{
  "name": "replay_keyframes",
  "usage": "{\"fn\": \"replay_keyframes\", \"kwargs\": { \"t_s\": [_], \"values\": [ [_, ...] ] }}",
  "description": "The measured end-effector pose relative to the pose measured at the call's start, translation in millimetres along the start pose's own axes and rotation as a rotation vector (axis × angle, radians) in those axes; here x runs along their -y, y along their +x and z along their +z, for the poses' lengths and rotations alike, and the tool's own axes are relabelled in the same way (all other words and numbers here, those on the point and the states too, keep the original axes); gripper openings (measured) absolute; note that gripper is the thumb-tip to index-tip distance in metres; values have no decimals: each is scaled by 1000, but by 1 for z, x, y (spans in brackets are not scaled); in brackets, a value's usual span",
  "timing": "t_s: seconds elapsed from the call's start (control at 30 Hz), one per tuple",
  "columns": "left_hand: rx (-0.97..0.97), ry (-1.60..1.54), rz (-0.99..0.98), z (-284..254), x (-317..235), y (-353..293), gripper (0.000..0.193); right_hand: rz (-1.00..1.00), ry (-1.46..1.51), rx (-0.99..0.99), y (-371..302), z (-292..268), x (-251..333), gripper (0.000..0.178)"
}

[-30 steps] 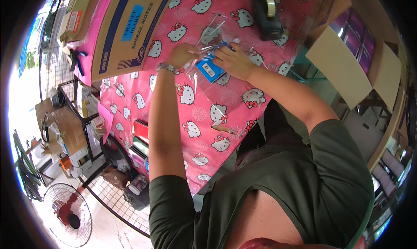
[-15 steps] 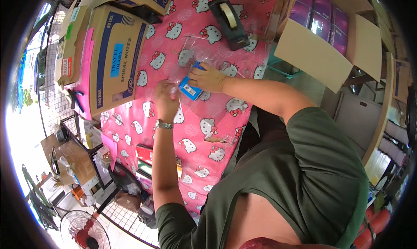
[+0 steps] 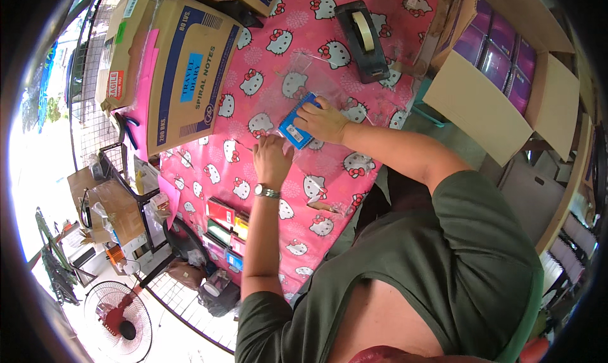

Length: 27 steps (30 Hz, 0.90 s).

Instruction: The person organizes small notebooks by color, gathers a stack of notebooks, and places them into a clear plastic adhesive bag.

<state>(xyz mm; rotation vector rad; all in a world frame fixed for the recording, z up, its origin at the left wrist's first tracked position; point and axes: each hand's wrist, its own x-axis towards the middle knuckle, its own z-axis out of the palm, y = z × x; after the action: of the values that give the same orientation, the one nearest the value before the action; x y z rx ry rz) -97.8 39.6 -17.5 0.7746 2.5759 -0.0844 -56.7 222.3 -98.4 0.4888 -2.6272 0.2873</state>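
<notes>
A small blue spiral notebook lies tilted on the table, over or inside a clear plastic sleeve; I cannot tell which. My right hand comes from the right, its fingers bent over the notebook's upper right part and holding it. Just below and left of the notebook is my left hand, with a watch on its wrist. Its fingers are apart and rest at the edge of the clear plastic, touching no notebook.
A black tape dispenser stands beyond my hands. Cartons flank the left; an open carton of purple packs stands right. Several small coloured notebooks lie left of my left forearm on the pink cartoon-cat tablecloth. A fan stands lower left.
The view has shifted, so the scene sits lower and further right. My left hand has moved off its pinch at the plastic and now spreads its fingers. My right hand stays on the notebook.
</notes>
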Motion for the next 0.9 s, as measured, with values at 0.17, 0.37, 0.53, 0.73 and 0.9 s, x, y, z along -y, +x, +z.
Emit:
{"fn": "replay_keyframes", "kwargs": {
  "t_s": [0.17, 0.37, 0.53, 0.73, 0.9],
  "values": [
    [-472, -211, 7, 42, -25, 30, 44, 17, 53, -56, 14, -5, -1, 12],
    [-595, -213, -54, 56, -27, 42, 35, 292, 117, 133, -4, -70, -44, 20],
    [-393, -99, -49, 34, -33, 42, 26, 97, 160, 343, -37, -46, 33, 57],
    [-313, 20, 3, 29, -32, 33, 11, 166, 128, 495, -11, -28, 45, 84],
    [-245, 206, 1, 34, -45, 37, 17, 11, 123, 548, -26, -43, 38, 85]
  ]
}}
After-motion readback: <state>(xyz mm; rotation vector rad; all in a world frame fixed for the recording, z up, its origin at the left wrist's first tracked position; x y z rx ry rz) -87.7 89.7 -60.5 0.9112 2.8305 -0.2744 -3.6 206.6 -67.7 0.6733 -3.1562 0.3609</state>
